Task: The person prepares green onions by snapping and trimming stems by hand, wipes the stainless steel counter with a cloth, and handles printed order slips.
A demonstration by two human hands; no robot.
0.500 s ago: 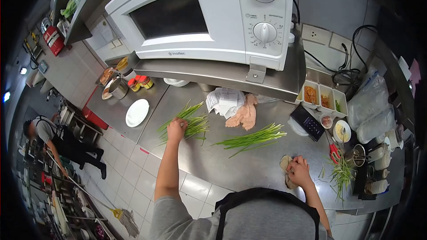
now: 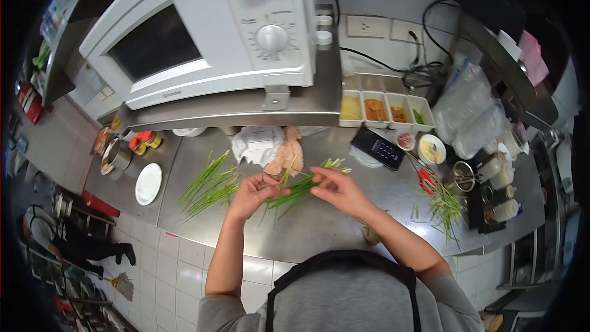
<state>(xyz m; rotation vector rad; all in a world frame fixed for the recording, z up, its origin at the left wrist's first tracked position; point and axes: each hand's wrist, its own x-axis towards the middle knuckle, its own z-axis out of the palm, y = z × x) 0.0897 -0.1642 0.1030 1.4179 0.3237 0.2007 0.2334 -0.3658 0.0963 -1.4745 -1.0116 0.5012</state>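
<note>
Over the steel counter (image 2: pixel 295 233), my left hand (image 2: pixel 253 193) pinches a few chive-like green stalks (image 2: pixel 286 176) between thumb and fingers. My right hand (image 2: pixel 339 190) faces it from the right, fingers and thumb apart, close to the tip of a stalk. Beneath the hands lies one bunch of green stalks (image 2: pixel 301 190), partly covered by them. A second, looser bunch (image 2: pixel 212 187) spreads to the left of my left hand. A beige cloth (image 2: pixel 370 235) lies by my right forearm, which partly hides it.
A microwave (image 2: pixel 215 31) stands on a shelf above the counter. Crumpled paper (image 2: pixel 255 146) and a pinkish cloth (image 2: pixel 287 152) lie behind the stalks. Rightward are a phone (image 2: pixel 377 147), red-handled scissors (image 2: pixel 426 179) and cut green trimmings (image 2: pixel 447 209). Leftward is a white plate (image 2: pixel 149 184); a person (image 2: pixel 67 240) mops beyond.
My left hand has lifted stalks from the left bunch and moved right. My right hand has left the beige cloth and come up beside it. The view has shifted right.
</note>
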